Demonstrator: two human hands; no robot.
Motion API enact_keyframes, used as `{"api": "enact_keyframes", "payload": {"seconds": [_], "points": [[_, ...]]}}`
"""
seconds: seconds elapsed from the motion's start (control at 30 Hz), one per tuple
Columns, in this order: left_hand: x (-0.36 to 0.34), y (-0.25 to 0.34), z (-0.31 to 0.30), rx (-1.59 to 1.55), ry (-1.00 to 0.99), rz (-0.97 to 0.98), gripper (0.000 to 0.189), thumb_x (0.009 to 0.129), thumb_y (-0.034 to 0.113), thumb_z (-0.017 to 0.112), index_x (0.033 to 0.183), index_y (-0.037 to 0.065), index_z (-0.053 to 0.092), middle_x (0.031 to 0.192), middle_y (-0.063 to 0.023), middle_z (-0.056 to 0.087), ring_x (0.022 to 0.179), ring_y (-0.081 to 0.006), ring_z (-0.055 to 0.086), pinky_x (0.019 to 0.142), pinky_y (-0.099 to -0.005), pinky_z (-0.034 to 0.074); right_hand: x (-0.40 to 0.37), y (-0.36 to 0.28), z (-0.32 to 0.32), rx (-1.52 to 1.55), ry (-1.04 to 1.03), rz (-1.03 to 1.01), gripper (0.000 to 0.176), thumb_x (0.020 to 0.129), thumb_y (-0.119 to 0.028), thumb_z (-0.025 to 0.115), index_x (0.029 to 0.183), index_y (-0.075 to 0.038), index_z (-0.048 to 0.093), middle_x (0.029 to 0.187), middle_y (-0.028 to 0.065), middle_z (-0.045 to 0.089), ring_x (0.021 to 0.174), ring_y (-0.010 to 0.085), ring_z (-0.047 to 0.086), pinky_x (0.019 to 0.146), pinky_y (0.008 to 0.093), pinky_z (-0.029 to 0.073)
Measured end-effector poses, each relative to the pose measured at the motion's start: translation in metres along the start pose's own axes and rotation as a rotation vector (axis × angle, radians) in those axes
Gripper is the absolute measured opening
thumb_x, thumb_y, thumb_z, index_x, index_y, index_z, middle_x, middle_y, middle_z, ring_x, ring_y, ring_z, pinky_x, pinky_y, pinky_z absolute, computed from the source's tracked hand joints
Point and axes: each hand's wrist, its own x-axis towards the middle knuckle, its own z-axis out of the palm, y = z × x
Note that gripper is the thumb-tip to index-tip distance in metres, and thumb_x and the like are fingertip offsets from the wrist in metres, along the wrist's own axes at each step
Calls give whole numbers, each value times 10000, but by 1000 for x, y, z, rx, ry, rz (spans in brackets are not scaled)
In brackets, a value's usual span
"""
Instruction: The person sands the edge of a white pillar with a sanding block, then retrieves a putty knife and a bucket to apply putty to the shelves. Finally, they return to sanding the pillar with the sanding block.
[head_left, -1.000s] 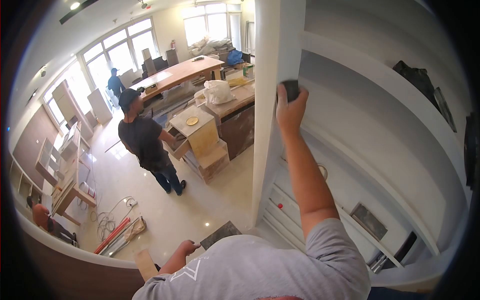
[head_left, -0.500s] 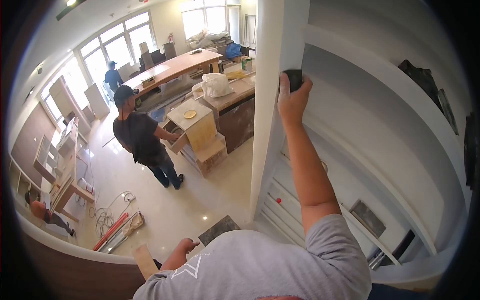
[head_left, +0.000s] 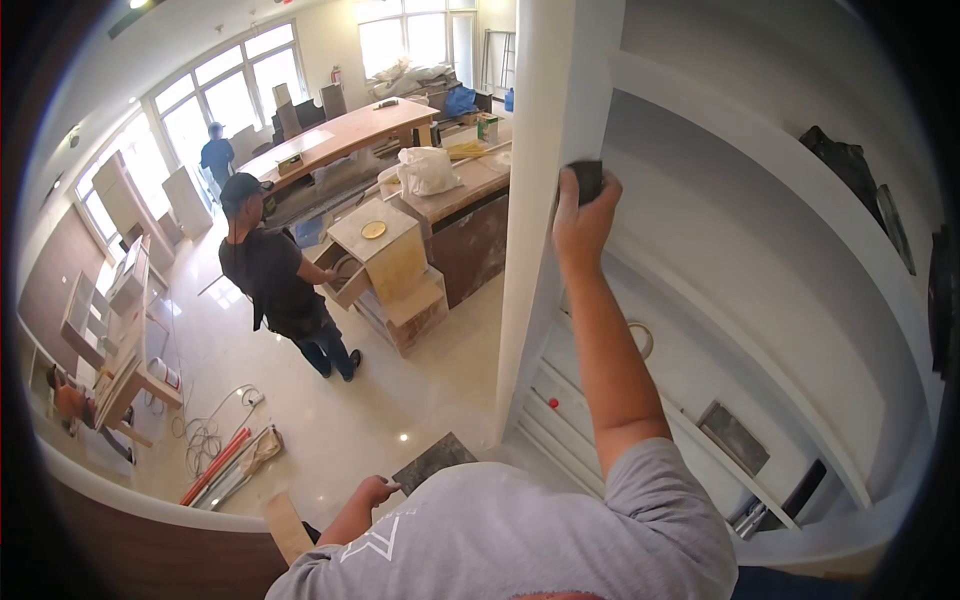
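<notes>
Raised high, my right hand [head_left: 586, 215] grips a black sanding block [head_left: 583, 180], thumb on its left side and fingers wrapped over the right. The block lies against the edge of a tall white panel [head_left: 540, 250] that forms the side of a white shelving unit [head_left: 700, 190]. Low on the left, my left hand [head_left: 376, 490] is curled beside my body. Its fingertips come right to the edge of a dark grey flat sheet [head_left: 436, 462]; I cannot tell whether it holds this.
A person in black [head_left: 272, 265] stands at an open drawer of a small cabinet [head_left: 375, 245]. Another person [head_left: 216, 155] is near the windows, a third [head_left: 75, 400] at far left. Red pipes [head_left: 215, 467] and cable lie on the floor. A grey rectangular plate [head_left: 733, 437] sits in the shelving.
My right hand and the sanding block have slid a little down the panel edge. The left hand has hardly moved. The person at far left has shifted posture.
</notes>
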Motion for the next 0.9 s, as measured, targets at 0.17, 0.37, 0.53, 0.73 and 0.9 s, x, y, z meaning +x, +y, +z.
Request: {"api": "enact_keyframes", "payload": {"seconds": [0.17,0.37,0.53,0.73,0.9], "points": [[-9,-2,-5,16,-64,-58,652,805,596,686,896,-50,691,752,-165,687,645,-312,686,615,-403,564,21,-16,9,40,27,-33,570,924,-358,671,1222,52,412,1083,205,543,970,298,562,889,376,453],[-18,7,-8,15,-10,-38,669,812,587,689,1025,-48,685,736,-147,680,659,-290,690,626,-392,568,0,2,10,28,163,-116,514,873,-282,748,1165,20,453,1080,173,499,966,263,517,898,370,431],[-19,8,-13,-22,-74,-84,721,818,571,690,1189,-46,633,755,-152,683,660,-279,692,635,-390,572,-1,13,6,-5,115,-178,411,833,-238,781,1020,-7,497,991,155,489,921,330,506,862,422,427],[-37,12,-23,19,-67,-106,726,825,562,683,1195,-59,620,764,-163,681,644,-295,690,630,-399,574,19,-4,2,-33,100,-286,358,821,-210,785,929,-11,508,941,154,492,883,350,512,822,429,431],[-23,-4,-15,15,-48,-83,688,831,562,674,1095,-73,652,785,-180,685,659,-307,698,631,-407,572,-3,13,-2,-93,88,-283,333,817,-197,785,893,-8,520,936,147,499,881,347,513,808,423,431]]}}
